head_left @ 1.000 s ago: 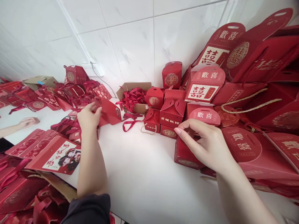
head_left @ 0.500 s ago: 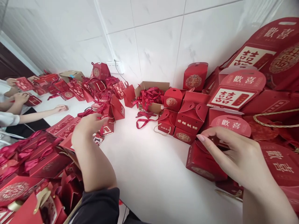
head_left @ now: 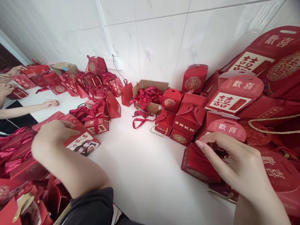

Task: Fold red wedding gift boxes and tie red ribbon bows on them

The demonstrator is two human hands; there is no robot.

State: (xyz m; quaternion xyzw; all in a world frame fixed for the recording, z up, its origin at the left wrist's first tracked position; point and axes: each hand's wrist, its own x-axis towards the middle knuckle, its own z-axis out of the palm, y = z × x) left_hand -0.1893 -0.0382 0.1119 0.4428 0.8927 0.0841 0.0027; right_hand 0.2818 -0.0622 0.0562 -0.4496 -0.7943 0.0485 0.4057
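Note:
My left hand [head_left: 55, 134] is bent over the left end of a red gift box [head_left: 81, 145] printed with a cartoon couple. Its fingers are curled onto the box's edge, and some are hidden behind the hand. My right hand [head_left: 236, 164] is in a pinch, thumb and index fingertips together, just above a red gift box [head_left: 199, 167] with a folded top. Whatever lies in that pinch, if anything, is too small or hidden to name. Stacked red boxes [head_left: 234, 93] with gold and white characters stand behind and beside it.
A cardboard box [head_left: 152, 107] of red ribbons stands against the tiled wall, loose ribbon [head_left: 139, 122] before it. Red boxes crowd the white table [head_left: 140, 168]. Ribbon-tied boxes [head_left: 21, 156] fill the left. Other people's hands [head_left: 50, 103] are at the far left.
My left hand has moved left and down, uncovering more of the cartoon-printed box. My right hand has stayed in nearly the same pinch. The view has shifted slightly.

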